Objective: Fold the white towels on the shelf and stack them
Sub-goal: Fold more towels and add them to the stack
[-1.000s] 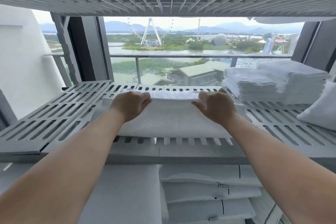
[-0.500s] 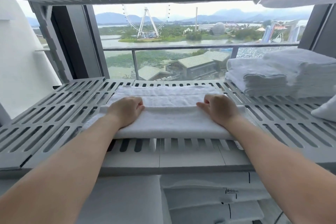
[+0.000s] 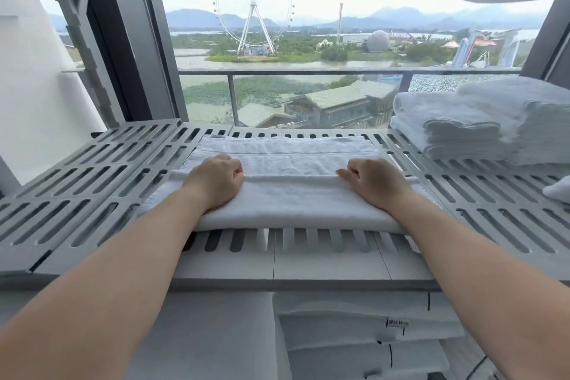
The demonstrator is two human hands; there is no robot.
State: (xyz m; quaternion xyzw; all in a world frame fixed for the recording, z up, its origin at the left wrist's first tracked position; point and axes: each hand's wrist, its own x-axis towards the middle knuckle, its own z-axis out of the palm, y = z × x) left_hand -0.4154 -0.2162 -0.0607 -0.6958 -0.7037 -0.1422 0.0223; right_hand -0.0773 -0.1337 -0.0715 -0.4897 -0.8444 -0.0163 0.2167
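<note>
**A:** Looking down from the head view: white towel point(image 3: 287, 203) flat on the slatted shelf point(image 3: 92, 182), straight ahead, long axis running left to right.

**B:** And the hands?

**A:** Left hand point(image 3: 216, 183) on the left part, right hand point(image 3: 374, 187) on the right part. Both palm-down, fingers curled at the far edge of the folded-over near layer. Looks like a pinch on that edge, though hard to confirm with the fingertips hidden behind the knuckles.

**B:** Nearer one?

**A:** Neither. Level with each other, evenly spaced about the towel's middle.

**B:** Next, then?

**A:** Probably another fold: forward over the bare strip beyond the knuckles, or end to end along the long axis. Then over to the stack of folded towels point(image 3: 456, 129), well apart on the right, so closer to the right hand.

**B:** Risk?

**A:** Uneven pull, skewed edges.
</note>
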